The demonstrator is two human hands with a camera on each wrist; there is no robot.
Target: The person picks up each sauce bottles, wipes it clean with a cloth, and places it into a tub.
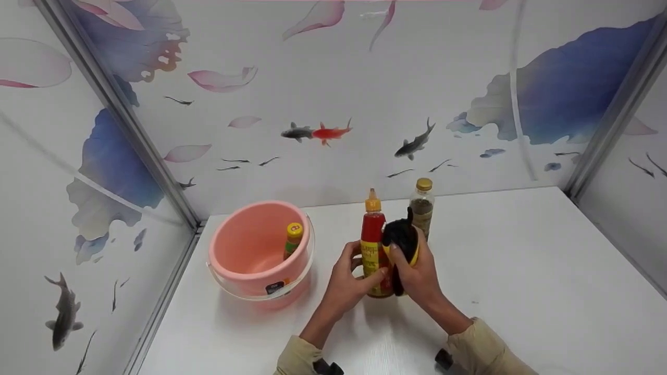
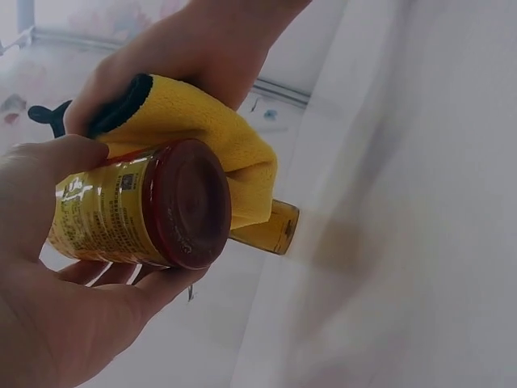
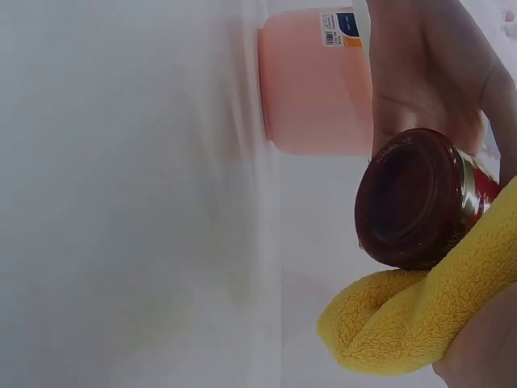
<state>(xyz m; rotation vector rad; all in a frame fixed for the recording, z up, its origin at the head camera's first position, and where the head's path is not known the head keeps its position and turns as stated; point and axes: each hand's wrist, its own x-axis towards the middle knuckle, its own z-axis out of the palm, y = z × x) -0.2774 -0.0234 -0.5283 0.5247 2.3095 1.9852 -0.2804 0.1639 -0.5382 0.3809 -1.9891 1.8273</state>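
My left hand (image 1: 344, 284) grips a red squeeze bottle (image 1: 370, 252) with a yellow label and yellow nozzle cap. The bottle is upright, raised off the table, and its dark base (image 2: 194, 204) shows in the left wrist view. In my right hand (image 1: 421, 276) is a bunched yellow cloth (image 2: 214, 129) with a black side or edging, pressed against the bottle's right side. The right wrist view shows the cloth's fuzzy yellow fold (image 3: 404, 323) touching the bottle (image 3: 406, 198) near its base. Some right fingers are hidden behind the cloth.
A pink bucket (image 1: 221, 263) with a clear handle stands on the white table (image 1: 521, 271) to the left. Inside it is a small yellow-capped bottle (image 1: 294, 238). Behind my right hand stands a gold-capped glass bottle (image 1: 422, 208). Printed panels wall the back and sides.
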